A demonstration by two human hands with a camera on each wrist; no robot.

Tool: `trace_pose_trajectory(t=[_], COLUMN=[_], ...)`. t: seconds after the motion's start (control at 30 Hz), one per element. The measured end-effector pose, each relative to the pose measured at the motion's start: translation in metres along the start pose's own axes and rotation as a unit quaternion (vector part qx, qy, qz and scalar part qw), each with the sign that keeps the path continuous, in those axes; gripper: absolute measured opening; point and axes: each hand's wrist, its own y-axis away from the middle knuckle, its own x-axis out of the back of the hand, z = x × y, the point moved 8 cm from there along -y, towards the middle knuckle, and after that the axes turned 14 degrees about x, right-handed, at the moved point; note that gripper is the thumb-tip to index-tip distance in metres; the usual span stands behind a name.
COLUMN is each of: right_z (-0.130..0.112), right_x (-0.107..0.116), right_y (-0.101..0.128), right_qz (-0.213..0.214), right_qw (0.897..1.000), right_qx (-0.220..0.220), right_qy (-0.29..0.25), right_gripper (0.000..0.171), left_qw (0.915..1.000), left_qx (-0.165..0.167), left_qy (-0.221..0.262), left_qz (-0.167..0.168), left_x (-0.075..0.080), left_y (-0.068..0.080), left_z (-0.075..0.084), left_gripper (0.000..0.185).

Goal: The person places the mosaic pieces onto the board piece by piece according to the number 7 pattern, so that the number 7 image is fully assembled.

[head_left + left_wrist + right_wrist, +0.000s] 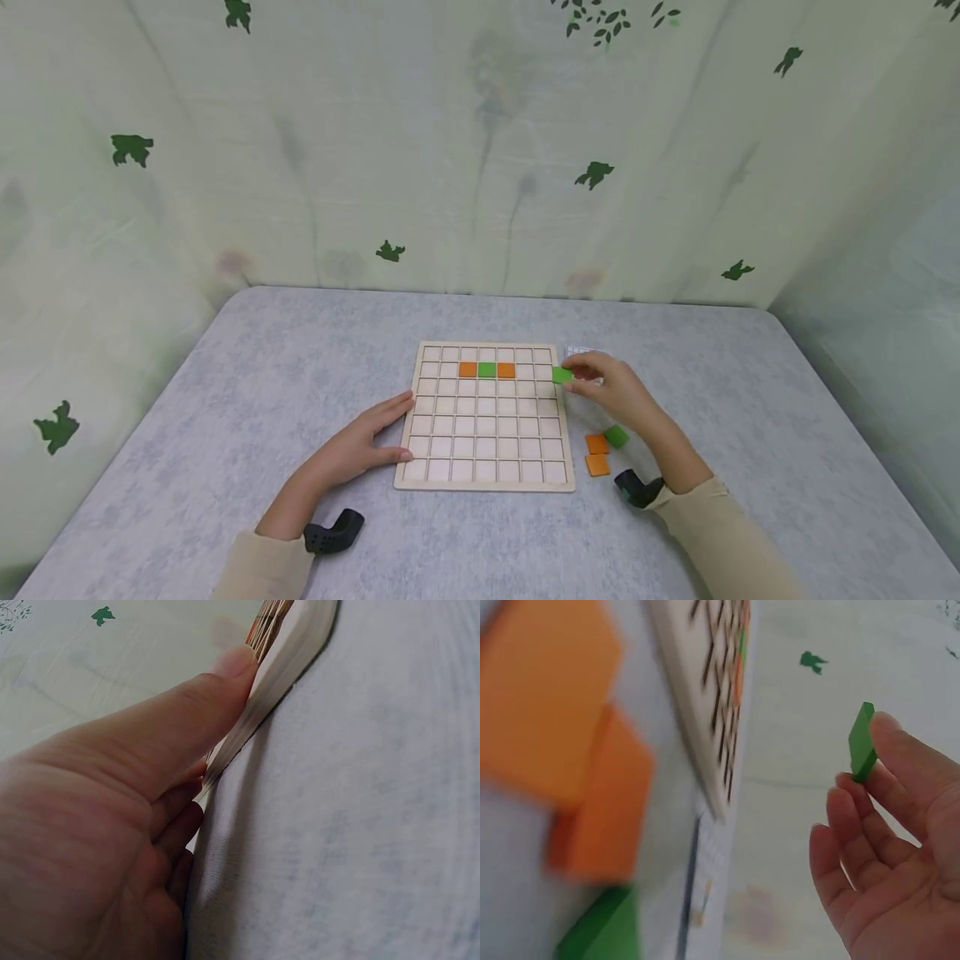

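A wooden grid board [466, 427] lies on the table. In one of its upper rows sit an orange tile [468, 369], a green tile [487, 369] and a second orange tile [506, 370], side by side. My right hand [611, 387] pinches another green tile [862, 742] between thumb and fingers, over the board's right edge in the head view. My left hand [367, 439] rests on the board's left edge, its fingers spread; the left wrist view shows the thumb [234, 661] touching the rim.
Right of the board lie two loose orange tiles [597, 465] and a green tile [617, 436]. A printed card [581, 351], partly hidden by the right hand, lies beside the board's upper right corner. Behind the table [315, 333] hangs a patterned curtain [450, 167].
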Motion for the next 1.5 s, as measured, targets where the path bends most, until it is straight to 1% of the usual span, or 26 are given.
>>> trace_pose_trajectory(t=[0.1, 0.2, 0.33, 0.5, 0.73, 0.87, 1.0, 1.17, 1.23, 1.37, 1.5], right_z=[-0.008, -0.012, -0.009, 0.001, 0.008, 0.007, 0.004, 0.003, 0.003, -0.002, -0.013], right_x=[-0.003, -0.009, -0.023, -0.045, -0.069, -0.077, -0.080, -0.081, -0.080, -0.071, -0.053], right_y=[-0.016, -0.030, -0.043, -0.049, -0.047, -0.047, -0.049, -0.048, -0.047, -0.044, -0.039], right_qz=[0.020, 0.039, 0.043, 0.010, -0.058, -0.080, -0.077, -0.081, -0.078, -0.062, -0.045], right_qw=[1.000, 0.998, 0.998, 0.998, 0.996, 0.996, 0.997, 0.996, 0.996, 0.996, 0.997], right_qx=[0.018, 0.025, 0.023, -0.004, -0.030, -0.029, -0.016, -0.028, -0.040, -0.044, -0.021], right_qy=[-0.009, -0.031, -0.050, -0.055, -0.056, -0.042, -0.026, -0.022, -0.028, -0.048, -0.060], right_gripper=[0.032, 0.033, 0.032, 0.030, 0.024, 0.021, 0.019, 0.022, 0.025, 0.032, 0.040], left_qw=[1.0000, 1.0000, 1.0000, 1.0000, 1.0000, 0.9999, 0.9999, 0.9999, 0.9999, 0.9999, 0.9999], left_qx=[0.002, 0.002, 0.001, -0.002, 0.004, 0.010, 0.011, 0.012, 0.012, 0.011, 0.010], left_qy=[-0.001, 0.000, 0.000, -0.002, -0.001, -0.002, -0.004, -0.001, 0.001, 0.002, 0.000], left_qz=[-0.002, -0.003, -0.004, -0.002, 0.000, 0.001, 0.001, 0.000, -0.001, -0.004, -0.003], left_x=[0.000, 0.000, 0.000, 0.000, 0.001, 0.001, 0.001, 0.002, 0.001, 0.000, -0.001], left_y=[0.000, 0.000, 0.000, -0.001, -0.001, -0.001, 0.000, 0.000, 0.000, 0.000, 0.001], left_z=[0.000, 0.000, 0.001, 0.001, 0.000, 0.001, 0.002, 0.001, 0.000, -0.001, 0.000], left_gripper=[0.082, 0.082, 0.082, 0.082, 0.082, 0.081, 0.081, 0.081, 0.082, 0.082, 0.082])
